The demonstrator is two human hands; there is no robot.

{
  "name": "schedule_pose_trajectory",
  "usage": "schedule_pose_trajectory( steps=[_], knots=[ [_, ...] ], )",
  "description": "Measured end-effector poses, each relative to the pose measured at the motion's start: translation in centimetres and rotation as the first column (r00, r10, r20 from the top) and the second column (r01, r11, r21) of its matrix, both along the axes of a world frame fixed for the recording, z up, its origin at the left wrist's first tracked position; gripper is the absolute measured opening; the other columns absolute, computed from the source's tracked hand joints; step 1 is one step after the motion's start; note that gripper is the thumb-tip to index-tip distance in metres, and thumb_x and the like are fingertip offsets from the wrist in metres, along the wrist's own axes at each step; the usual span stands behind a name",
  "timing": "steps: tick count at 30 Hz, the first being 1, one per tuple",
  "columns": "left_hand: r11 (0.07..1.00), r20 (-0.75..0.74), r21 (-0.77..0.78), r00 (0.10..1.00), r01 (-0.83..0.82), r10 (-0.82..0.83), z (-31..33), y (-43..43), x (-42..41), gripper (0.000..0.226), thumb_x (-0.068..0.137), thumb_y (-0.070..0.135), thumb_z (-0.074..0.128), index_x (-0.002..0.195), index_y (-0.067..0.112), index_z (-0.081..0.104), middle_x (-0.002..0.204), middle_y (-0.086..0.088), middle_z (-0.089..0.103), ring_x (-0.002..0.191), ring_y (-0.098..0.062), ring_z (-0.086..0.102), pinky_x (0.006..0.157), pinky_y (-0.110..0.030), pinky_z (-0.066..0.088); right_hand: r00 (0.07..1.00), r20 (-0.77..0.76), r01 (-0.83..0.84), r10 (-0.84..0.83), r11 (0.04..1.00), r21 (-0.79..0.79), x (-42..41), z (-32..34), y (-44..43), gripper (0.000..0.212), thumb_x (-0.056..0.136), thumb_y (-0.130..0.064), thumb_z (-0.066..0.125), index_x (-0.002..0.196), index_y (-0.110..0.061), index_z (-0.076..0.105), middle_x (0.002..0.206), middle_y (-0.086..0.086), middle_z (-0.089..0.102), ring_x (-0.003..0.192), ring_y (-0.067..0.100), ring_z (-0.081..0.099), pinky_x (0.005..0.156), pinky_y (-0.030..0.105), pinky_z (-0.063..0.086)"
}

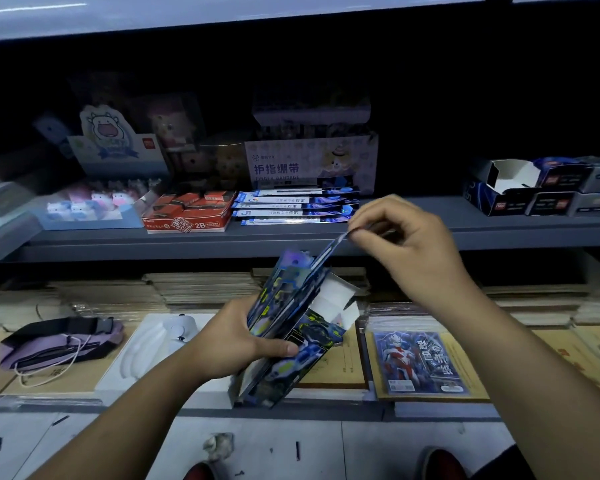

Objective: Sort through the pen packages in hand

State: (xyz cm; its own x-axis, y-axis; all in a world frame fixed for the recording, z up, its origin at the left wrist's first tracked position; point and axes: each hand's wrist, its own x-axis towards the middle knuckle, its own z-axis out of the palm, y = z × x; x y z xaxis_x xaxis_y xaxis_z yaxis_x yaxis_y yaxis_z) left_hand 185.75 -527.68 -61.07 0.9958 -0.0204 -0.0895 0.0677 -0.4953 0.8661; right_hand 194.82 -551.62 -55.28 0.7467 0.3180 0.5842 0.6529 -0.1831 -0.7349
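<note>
My left hand (238,341) grips a dark blue printed carton (293,355) with an open white-lined top, tilted over the lower shelf. Several flat blue packs (284,289) stick up out of it, fanned against my fingers. My right hand (406,244) is above and to the right, pinching the top edge of one thin pack (326,254) that slants up out of the carton. Behind my right hand, on the grey middle shelf (291,237), lies a stack of similar blue flat packs (291,207).
The middle shelf also carries a red 2B box (187,216), a tray of small cow figures (87,209), a finger bandage display box (312,164) and dark cartons (541,192) at right. Below lie a purple pouch (59,341), a white tray (160,341), paper stacks and a hero-print pack (420,362).
</note>
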Motion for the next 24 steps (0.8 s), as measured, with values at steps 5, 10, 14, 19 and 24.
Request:
schedule_pose_trajectory(
  steps=[5,10,14,19,24],
  knots=[
    [0.999,-0.002,-0.046,1.0,0.011,-0.011,0.4,-0.2,-0.2,0.038,0.075,0.011,0.088,0.106,0.02,0.07,0.097,0.01,0.079,0.09,-0.005,0.075,0.083,-0.025,0.054,0.944,-0.248,-0.165,0.218,0.962,0.217,-0.5,0.3,-0.1,0.016,0.091,0.004,0.069,0.096,-0.008,0.06,0.107,0.009,0.077,0.083,0.026,0.072,0.065,0.032,0.055],
    [0.995,-0.013,-0.08,0.998,0.053,-0.054,0.5,-0.6,-0.4,0.04,0.075,0.009,0.087,0.11,0.019,0.069,0.1,0.008,0.079,0.093,-0.007,0.075,0.078,-0.017,0.053,0.858,-0.363,-0.273,0.363,0.922,0.276,-0.4,-0.1,0.3,0.029,0.08,0.006,0.076,0.103,-0.006,0.066,0.1,0.01,0.078,0.09,0.021,0.073,0.077,0.027,0.059],
    [0.993,-0.034,-0.098,0.997,0.067,-0.07,0.6,-0.6,-0.5,0.043,0.076,0.009,0.087,0.113,0.017,0.068,0.107,0.004,0.079,0.1,-0.014,0.075,0.085,-0.022,0.057,0.87,-0.375,-0.236,0.321,0.938,0.256,-0.5,-0.2,0.3,0.017,0.077,-0.004,0.08,0.092,-0.004,0.073,0.085,0.006,0.075,0.079,0.014,0.07,0.07,0.022,0.054],
    [0.994,-0.042,-0.102,0.998,0.041,-0.045,0.9,-0.4,-0.7,0.038,0.076,0.007,0.086,0.108,0.019,0.069,0.102,0.006,0.079,0.094,-0.009,0.075,0.075,-0.015,0.054,0.857,-0.344,-0.179,0.383,0.849,0.497,-0.1,0.5,-0.4,0.018,0.081,-0.015,0.073,0.096,-0.009,0.068,0.102,0.026,0.072,0.078,0.024,0.067,0.061,0.026,0.05],
    [0.992,-0.004,-0.117,0.999,-0.043,0.043,0.9,-0.1,-0.6,0.035,0.076,0.008,0.086,0.106,0.018,0.072,0.099,0.008,0.079,0.091,-0.007,0.075,0.072,-0.011,0.052,0.926,-0.316,0.048,0.206,0.768,0.639,0.5,0.7,-1.3,0.01,0.097,-0.004,0.063,0.09,-0.01,0.065,0.076,0.005,0.07,0.064,0.016,0.065,0.058,0.023,0.05]
  ],
)
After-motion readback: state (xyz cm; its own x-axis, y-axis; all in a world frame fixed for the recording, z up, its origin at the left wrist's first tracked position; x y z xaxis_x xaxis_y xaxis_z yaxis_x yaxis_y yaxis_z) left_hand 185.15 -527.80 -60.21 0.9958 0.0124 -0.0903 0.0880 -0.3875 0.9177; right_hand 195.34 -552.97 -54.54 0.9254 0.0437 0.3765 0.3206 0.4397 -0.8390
